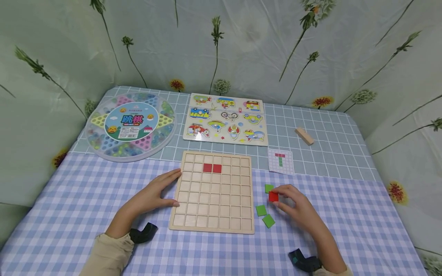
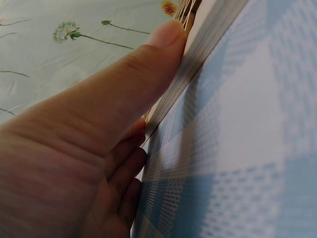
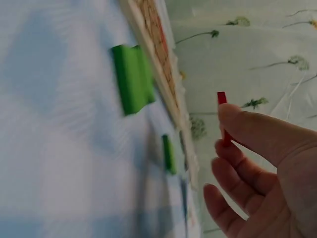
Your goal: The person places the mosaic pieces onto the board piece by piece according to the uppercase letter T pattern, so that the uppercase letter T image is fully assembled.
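Between thumb and fingers my right hand [image 1: 296,203] pinches a red square tile [image 1: 273,196], seen nearly edge-on in the right wrist view and lifted off the tablecloth. Just left of it lie three green square tiles [image 1: 261,210], one partly behind the red tile. My left hand [image 1: 153,193] rests along the left edge of a wooden grid board [image 1: 211,230], thumb and fingers spread and touching its rim. In the left wrist view the thumb [image 2: 143,69] lies on that rim. Two red tiles [image 1: 212,168] sit side by side in the board's second row.
A pattern card [image 1: 281,170] with a red and green T lies right of the board. Behind are a round Chinese checkers box [image 1: 165,143], a vehicle puzzle board [image 1: 226,140] and a small wooden block [image 1: 304,136]. Checked cloth [image 1: 221,255] covers the table.
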`<state>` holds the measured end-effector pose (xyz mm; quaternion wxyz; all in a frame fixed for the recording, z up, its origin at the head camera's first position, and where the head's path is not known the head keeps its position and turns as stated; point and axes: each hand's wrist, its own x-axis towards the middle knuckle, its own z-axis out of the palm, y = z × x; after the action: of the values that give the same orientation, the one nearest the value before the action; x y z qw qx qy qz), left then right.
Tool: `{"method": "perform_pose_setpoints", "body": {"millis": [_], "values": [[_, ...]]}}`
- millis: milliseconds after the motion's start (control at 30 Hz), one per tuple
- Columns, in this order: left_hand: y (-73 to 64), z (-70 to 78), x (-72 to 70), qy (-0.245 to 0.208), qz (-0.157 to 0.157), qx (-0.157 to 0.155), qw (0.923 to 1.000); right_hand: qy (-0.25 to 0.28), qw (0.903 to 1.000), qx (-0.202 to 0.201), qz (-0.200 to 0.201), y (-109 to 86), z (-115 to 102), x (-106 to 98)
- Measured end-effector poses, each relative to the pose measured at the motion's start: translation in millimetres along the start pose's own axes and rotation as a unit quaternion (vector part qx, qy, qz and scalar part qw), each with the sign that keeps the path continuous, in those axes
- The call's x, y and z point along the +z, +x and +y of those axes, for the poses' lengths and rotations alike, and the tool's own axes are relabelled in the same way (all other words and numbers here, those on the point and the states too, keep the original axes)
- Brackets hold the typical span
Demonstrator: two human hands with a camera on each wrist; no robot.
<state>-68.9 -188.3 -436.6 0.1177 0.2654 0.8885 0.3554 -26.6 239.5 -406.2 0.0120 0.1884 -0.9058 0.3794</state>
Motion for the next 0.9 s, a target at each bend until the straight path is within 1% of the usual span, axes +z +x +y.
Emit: {"method": "perform_pose_setpoints", "body": {"millis": [167, 200, 333, 467, 600, 767, 900], "values": [[0.2, -0.6, 0.3, 0.0, 0.001, 0.001, 1.0, 0.037, 0.9977, -0.037, 0.043, 27.6, -43.3, -6.8], [0.3, -1.0, 0.5, 0.001, 0.001, 0.001, 1.0, 0.047, 0.997, -0.039, 0.047, 33.7, -52.3, -7.4], [0.1, -2.3, 1.2, 0.004, 0.003, 0.003, 1.0, 0.085, 0.9924, -0.069, 0.057, 56.4, -65.0, 1.4], [-0.2, -1.8, 0.8, 0.001, 0.004, 0.003, 1.0, 0.121, 0.9884, -0.075, 0.052, 77.0, -58.0, 24.2], [-0.2, -1.2, 0.2, 0.001, 0.003, 0.003, 1.0, 0.146, 0.9862, -0.061, 0.049, 93.4, -45.9, 50.1], [-0.3, -0.8, 0.2, 0.0, 0.002, 0.002, 1.0, 0.141, 0.9889, -0.03, 0.038, 104.3, -35.4, 72.5], [-0.7, -1.0, 0.4, 0.0, 0.003, 0.002, 1.0, 0.11, 0.9936, 0.004, 0.025, 107.4, -27.9, 83.3]]}}
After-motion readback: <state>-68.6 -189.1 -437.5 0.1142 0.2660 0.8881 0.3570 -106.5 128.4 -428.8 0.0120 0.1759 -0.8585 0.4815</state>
